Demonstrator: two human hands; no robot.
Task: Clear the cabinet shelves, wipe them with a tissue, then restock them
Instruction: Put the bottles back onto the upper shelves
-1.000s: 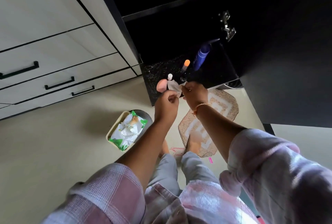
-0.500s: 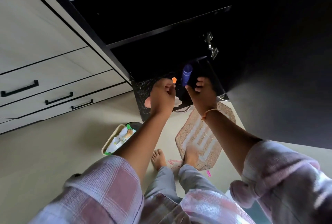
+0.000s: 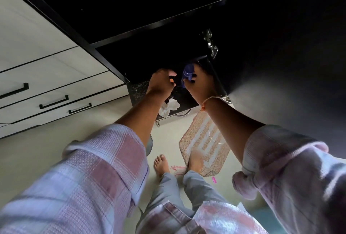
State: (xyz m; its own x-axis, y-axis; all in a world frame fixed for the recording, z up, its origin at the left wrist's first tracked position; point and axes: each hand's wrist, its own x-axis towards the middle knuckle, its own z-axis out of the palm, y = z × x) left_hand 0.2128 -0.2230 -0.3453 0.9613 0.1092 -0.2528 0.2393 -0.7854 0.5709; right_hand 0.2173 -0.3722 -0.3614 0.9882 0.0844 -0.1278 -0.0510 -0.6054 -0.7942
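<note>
Both hands raised at frame centre, in front of the dark open cabinet (image 3: 168, 46). Right hand (image 3: 201, 83) has fingers wrapped round a blue bottle (image 3: 188, 73). Left hand (image 3: 162, 83) clenched; a bit of orange shows at its fingers (image 3: 171, 75), can't tell what it grips. Crumpled white tissue (image 3: 169, 107) hangs below the left wrist, over the speckled dark surface (image 3: 139, 91). Metal hinge (image 3: 210, 43) upper right of hands. White drawers (image 3: 46, 87) with black handles at left. Bare feet and patterned mat (image 3: 206, 142) on floor, lower centre.
</note>
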